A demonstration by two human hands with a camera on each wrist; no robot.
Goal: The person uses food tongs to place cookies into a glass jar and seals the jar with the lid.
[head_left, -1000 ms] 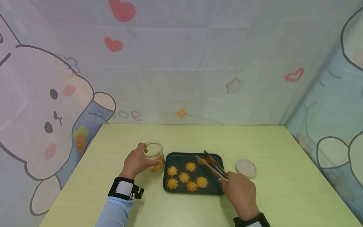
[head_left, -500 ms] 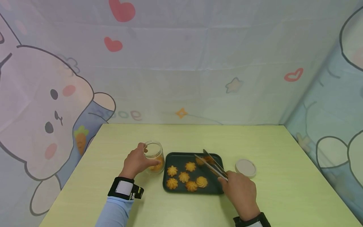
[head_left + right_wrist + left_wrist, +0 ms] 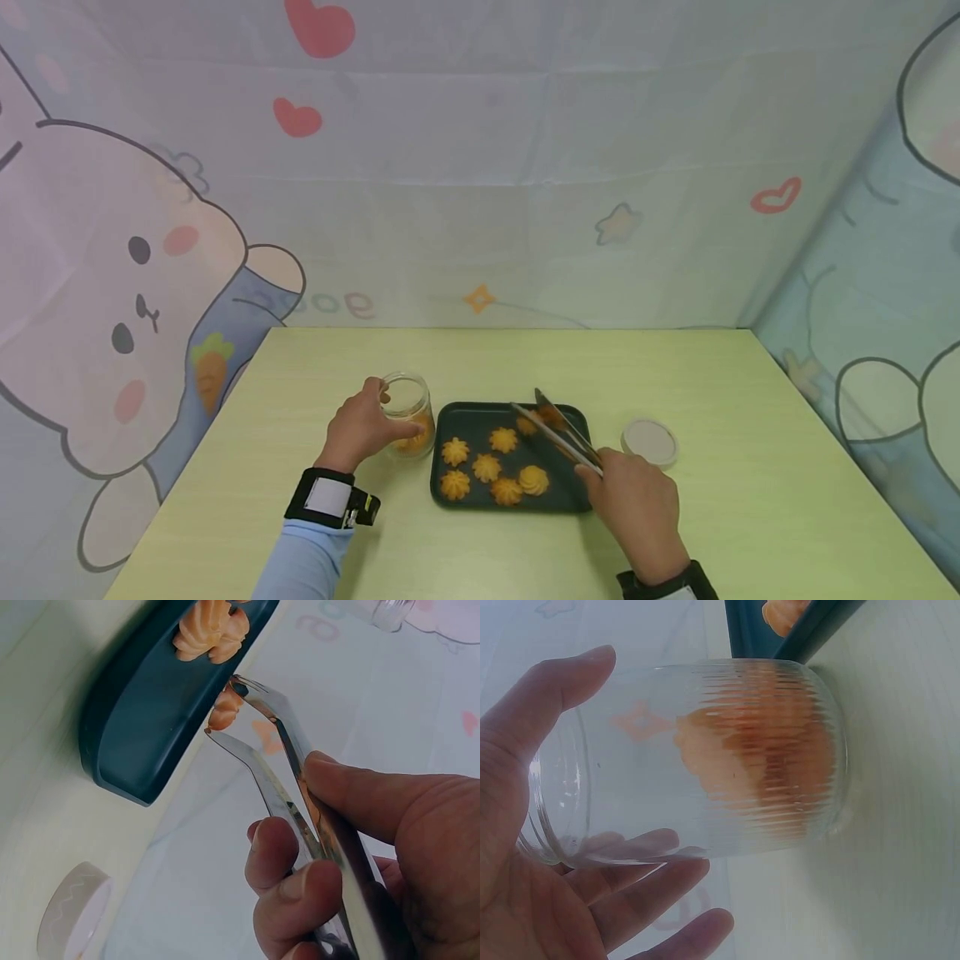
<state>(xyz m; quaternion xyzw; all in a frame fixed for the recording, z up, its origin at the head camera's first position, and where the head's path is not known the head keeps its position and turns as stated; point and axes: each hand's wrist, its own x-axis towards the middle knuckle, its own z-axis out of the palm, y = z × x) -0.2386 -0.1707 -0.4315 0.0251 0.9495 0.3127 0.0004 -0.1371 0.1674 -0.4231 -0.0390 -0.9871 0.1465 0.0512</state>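
Note:
My left hand [image 3: 365, 431] holds an upright clear glass jar [image 3: 637, 780], thumb on one side and fingers on the other. Piped butter cookies [image 3: 757, 750] lie in its lower part, and its mouth is uncovered. With curled fingers and thumb, my right hand [image 3: 636, 508] grips metal tongs [image 3: 300, 787]. Their tips point to the far right part of a dark green tray [image 3: 555, 497]. In the right wrist view a cookie [image 3: 226, 710] appears between the parted tips. Several more star-shaped cookies [image 3: 486, 468] lie on the tray.
A whitish round lid [image 3: 649, 442] lies right of the tray, beside the right hand. Jar, tray and lid share a pale yellow table [image 3: 337, 358]. Behind it hangs a cartoon-printed cloth [image 3: 450, 233].
The tong tips have shifted slightly left and away from me over the back of the tray. My left hand and the jar stay in place.

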